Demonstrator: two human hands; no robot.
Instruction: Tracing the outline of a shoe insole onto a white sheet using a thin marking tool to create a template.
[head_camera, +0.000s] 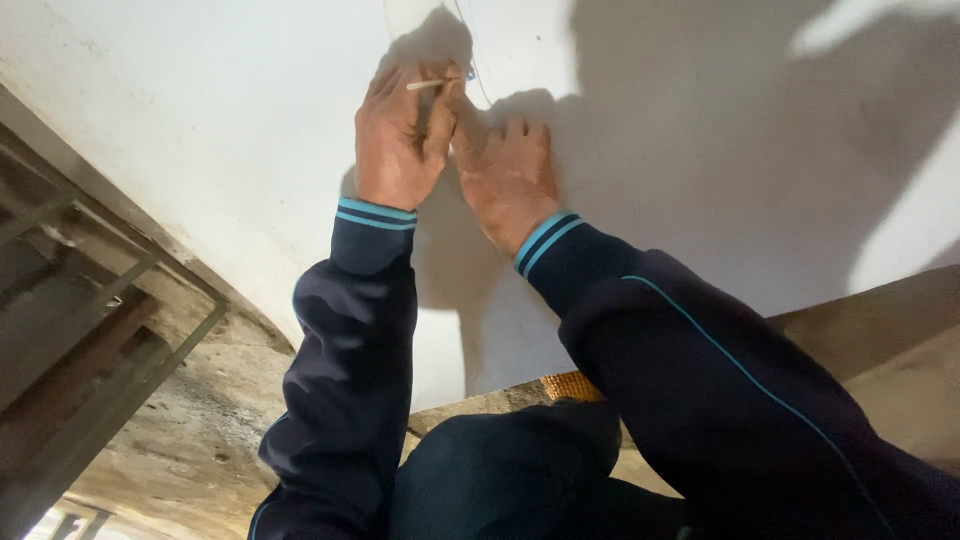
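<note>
My left hand (400, 135) is raised against a white wall (230, 130), its fingers closed around a short pale stick (428, 85) like a pencil or chalk, whose tip rests on the wall. My right hand (505, 170) lies flat against the wall just right of it, fingers apart, touching the left hand at the thumb. A thin curved line (478, 80) is drawn on the wall above the hands. Both arms wear dark navy sleeves with light blue cuff stripes.
A rough concrete ledge (200, 430) runs below the wall. A metal grille frame (90, 340) stands at the left. A small woven tan object (572, 386) peeks out behind my right sleeve. Shadows of my arms fall across the wall.
</note>
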